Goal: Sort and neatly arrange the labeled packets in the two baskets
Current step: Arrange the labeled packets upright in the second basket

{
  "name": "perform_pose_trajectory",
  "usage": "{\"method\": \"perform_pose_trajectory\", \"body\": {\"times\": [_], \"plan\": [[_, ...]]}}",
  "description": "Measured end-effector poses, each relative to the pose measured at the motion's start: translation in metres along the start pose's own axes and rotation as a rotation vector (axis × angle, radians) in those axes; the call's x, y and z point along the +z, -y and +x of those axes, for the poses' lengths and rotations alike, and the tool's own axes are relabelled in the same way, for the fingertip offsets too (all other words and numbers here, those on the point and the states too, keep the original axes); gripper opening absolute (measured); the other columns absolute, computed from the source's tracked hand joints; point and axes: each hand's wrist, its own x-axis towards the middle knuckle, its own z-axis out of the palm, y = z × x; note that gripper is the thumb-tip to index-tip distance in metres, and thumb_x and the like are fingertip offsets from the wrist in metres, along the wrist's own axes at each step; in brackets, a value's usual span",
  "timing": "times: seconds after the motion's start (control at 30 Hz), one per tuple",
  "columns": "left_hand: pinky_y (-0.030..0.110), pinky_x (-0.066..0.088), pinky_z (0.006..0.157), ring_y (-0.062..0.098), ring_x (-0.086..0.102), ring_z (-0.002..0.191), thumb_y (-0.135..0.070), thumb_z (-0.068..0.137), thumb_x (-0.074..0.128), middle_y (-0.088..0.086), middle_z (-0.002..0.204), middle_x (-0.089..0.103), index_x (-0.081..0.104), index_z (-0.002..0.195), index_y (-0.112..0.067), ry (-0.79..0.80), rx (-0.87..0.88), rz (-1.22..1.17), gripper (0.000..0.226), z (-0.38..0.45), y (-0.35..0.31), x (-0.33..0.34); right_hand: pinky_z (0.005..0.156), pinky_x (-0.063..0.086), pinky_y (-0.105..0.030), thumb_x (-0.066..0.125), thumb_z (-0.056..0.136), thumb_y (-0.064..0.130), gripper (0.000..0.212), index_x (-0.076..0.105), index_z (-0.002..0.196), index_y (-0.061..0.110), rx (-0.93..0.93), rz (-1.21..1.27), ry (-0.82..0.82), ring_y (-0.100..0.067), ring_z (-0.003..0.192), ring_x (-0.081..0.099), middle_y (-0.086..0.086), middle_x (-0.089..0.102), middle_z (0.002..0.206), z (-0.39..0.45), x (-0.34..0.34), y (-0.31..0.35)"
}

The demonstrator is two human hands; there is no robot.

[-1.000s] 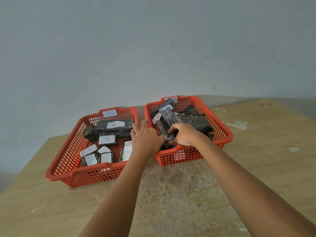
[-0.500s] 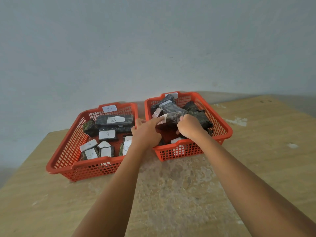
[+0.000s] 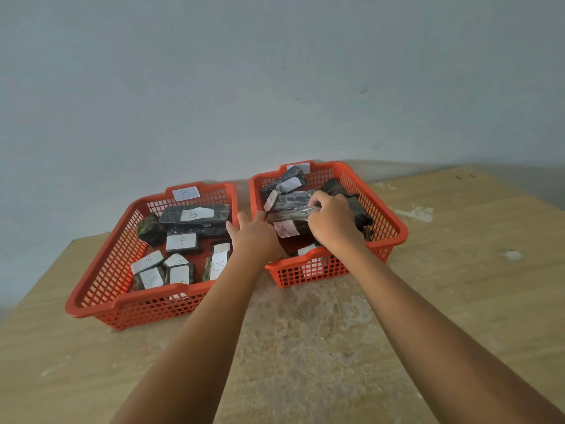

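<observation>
Two orange mesh baskets stand side by side on the table. The left basket (image 3: 101, 270), tagged B at its back rim, holds several dark packets with white B labels, such as a long one (image 3: 195, 215). The right basket (image 3: 388, 221) holds a pile of dark packets. My right hand (image 3: 331, 223) is inside it, fingers pinched on a dark plastic-wrapped packet (image 3: 292, 201) on top of the pile. A packet with a pink-white A label (image 3: 286, 229) lies just below. My left hand (image 3: 253, 237) rests over the right basket's left rim, fingers spread, holding nothing.
The baskets sit near the back edge of a worn wooden table (image 3: 305, 332) against a plain grey wall. White paint flecks (image 3: 415, 213) mark the table right of the baskets.
My right hand moved deeper into the right basket and set the held packet flatter on the pile. My left hand let go of it and drew back to the rim.
</observation>
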Motion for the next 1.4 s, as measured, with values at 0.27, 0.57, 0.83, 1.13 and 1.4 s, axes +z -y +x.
{"method": "perform_pose_trajectory", "body": {"times": [0.27, 0.57, 0.83, 1.13, 1.4], "plan": [[0.064, 0.013, 0.119, 0.028, 0.053, 0.126, -0.048, 0.076, 0.079, -0.003, 0.121, 0.067, 0.055, 0.129, -0.034, -0.359, 0.072, -0.41, 0.061, -0.009, 0.009, 0.014, 0.084, 0.046, -0.043, 0.037, 0.1, 0.017, 0.018, 0.055, 0.104, 0.015, 0.076, 0.044, 0.039, -0.029, 0.099, 0.056, -0.012, 0.049, 0.116, -0.001, -0.003, 0.004], [0.08, 0.006, 0.11, 0.031, 0.052, 0.12, -0.054, 0.086, 0.065, -0.007, 0.084, 0.067, 0.051, 0.128, -0.043, -0.477, 0.057, -0.569, 0.045, -0.015, 0.005, 0.015, 0.09, 0.052, -0.05, 0.042, 0.096, 0.029, 0.026, 0.055, 0.113, 0.014, 0.09, 0.038, 0.016, -0.029, 0.103, 0.058, -0.01, 0.055, 0.113, -0.008, -0.006, 0.007], [0.065, 0.028, 0.109, 0.029, 0.044, 0.119, -0.049, 0.09, 0.031, -0.003, 0.109, 0.062, 0.042, 0.121, -0.029, -0.424, 0.122, -0.691, 0.038, -0.021, 0.003, 0.013, 0.088, 0.051, -0.052, 0.045, 0.095, 0.024, 0.022, 0.054, 0.112, 0.014, 0.102, -0.042, 0.016, -0.029, 0.105, 0.058, -0.008, 0.057, 0.111, -0.008, -0.006, 0.007], [0.052, 0.054, 0.091, 0.009, 0.067, 0.088, -0.068, 0.061, 0.085, -0.019, 0.09, 0.066, 0.04, 0.127, -0.037, -0.557, 0.154, -0.905, 0.086, -0.017, 0.005, 0.013, 0.07, 0.044, -0.038, 0.048, 0.096, 0.021, 0.021, 0.056, 0.113, 0.012, 0.078, -0.035, 0.002, -0.027, 0.101, 0.061, -0.008, 0.059, 0.108, -0.007, -0.004, 0.004], [0.026, 0.052, 0.078, 0.001, 0.063, 0.092, -0.064, 0.08, 0.075, -0.025, 0.104, 0.06, 0.045, 0.132, -0.042, -0.552, 0.089, -1.134, 0.064, -0.015, 0.002, 0.01, 0.078, 0.047, -0.043, 0.048, 0.094, 0.023, 0.03, 0.055, 0.122, 0.014, 0.095, -0.058, 0.0, -0.027, 0.108, 0.058, -0.007, 0.058, 0.117, -0.008, -0.004, 0.006]]}}
